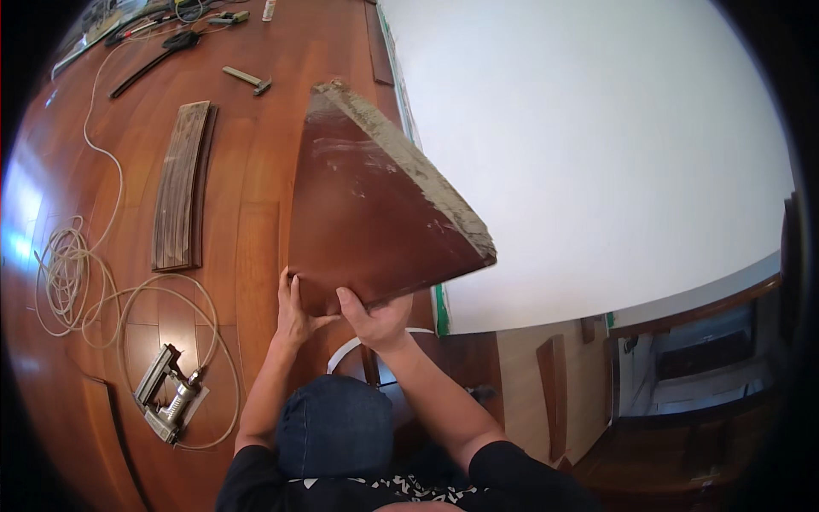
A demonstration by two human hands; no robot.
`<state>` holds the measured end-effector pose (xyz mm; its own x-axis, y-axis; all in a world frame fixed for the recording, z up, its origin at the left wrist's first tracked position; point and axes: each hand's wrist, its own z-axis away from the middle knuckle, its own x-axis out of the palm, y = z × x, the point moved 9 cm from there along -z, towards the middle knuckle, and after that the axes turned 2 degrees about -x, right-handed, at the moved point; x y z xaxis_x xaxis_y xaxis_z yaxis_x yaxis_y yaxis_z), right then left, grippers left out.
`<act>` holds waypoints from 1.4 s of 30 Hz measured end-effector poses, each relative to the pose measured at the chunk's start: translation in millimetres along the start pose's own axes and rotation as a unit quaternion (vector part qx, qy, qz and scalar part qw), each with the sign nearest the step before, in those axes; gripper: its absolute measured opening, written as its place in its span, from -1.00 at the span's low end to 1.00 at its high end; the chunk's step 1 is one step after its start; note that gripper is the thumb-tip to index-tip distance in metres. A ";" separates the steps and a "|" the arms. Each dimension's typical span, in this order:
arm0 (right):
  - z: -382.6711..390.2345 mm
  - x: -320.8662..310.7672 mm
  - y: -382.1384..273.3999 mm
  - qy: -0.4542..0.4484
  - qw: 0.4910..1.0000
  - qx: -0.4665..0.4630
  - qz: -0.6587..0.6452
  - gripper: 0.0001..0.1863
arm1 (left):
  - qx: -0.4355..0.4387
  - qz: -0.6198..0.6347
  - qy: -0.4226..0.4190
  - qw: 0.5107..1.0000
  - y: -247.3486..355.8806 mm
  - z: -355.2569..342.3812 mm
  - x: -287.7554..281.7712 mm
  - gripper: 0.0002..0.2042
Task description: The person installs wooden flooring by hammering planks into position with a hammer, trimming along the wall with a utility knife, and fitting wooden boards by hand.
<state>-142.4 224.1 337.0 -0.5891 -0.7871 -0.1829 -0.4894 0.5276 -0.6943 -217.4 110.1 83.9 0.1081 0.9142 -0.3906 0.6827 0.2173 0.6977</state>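
Observation:
Both of my hands hold up a reddish-brown wooden board (pixel 363 205) that looks roughly triangular from here. Its far edge is rough and greyish, and pale scuffs mark the smooth face. My left hand (pixel 296 317) grips the near left corner, fingertips over the edge. On the near side, my right hand (pixel 382 322) is closed on the board with its thumb on the brown face; its other fingers are hidden underneath. The board is raised above the floor beside the white wall (pixel 597 154).
On the wooden floor (pixel 256 171) to the left lie a nail gun (pixel 175 401) with a coiled air hose (pixel 72 277), stacked planks (pixel 181 188) and a hammer (pixel 249 81). More tools sit at the far left. Green tape (pixel 441 309) lines the wall's near corner.

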 end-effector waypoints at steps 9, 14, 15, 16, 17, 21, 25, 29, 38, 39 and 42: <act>9.5 3.3 13.4 0.032 0.994 0.108 -0.016 -0.67 | -0.014 -0.042 -0.028 0.999 -0.8 9.6 5.8 0.52; 15.1 -5.4 22.0 0.061 0.990 0.125 0.004 -0.48 | -0.020 -0.057 -0.084 0.995 9.8 4.7 -3.9 0.34; 16.0 -10.1 22.2 0.069 0.990 0.126 0.009 -0.47 | -0.035 -0.075 -0.106 0.991 11.4 7.4 -5.4 0.25; 16.6 -14.2 23.0 0.076 0.989 0.129 0.012 -0.46 | -0.035 -0.076 -0.124 0.989 9.1 15.7 -4.3 0.25; 16.7 -18.6 29.6 0.088 0.990 0.108 0.021 -0.45 | -0.079 -0.068 -0.132 0.986 -2.5 25.5 -2.2 0.15; 15.1 -45.5 21.0 0.098 0.985 0.133 0.045 -0.44 | -0.219 -0.035 -0.168 0.960 -7.0 83.5 -0.6 -0.06; -7.6 -93.8 -20.1 0.119 0.991 0.064 0.023 -0.45 | -0.297 -0.019 -0.185 0.937 -3.4 157.0 10.9 -0.22; -18.3 -171.9 -52.4 0.226 0.973 0.022 -0.045 -0.36 | -0.216 -0.099 -0.242 0.941 25.6 191.1 20.3 -0.41; -22.2 -265.1 -60.2 0.261 0.957 -0.095 0.082 -0.41 | -0.165 -0.131 -0.205 0.956 27.9 189.3 17.3 -0.74; -9.1 -272.1 -48.0 0.287 0.945 -0.077 0.134 -0.47 | -0.167 -0.128 -0.199 0.957 26.2 189.3 21.4 -0.74; 13.5 -277.8 -20.6 0.313 0.929 -0.046 0.193 -0.52 | -0.157 -0.130 -0.175 0.963 22.5 191.2 14.4 -0.78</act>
<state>40.0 427.6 392.6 -0.9765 -0.2084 0.0553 -0.2000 0.7795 -0.5936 -62.2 62.7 -20.8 0.2372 0.6548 -0.7177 0.4742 0.5667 0.6738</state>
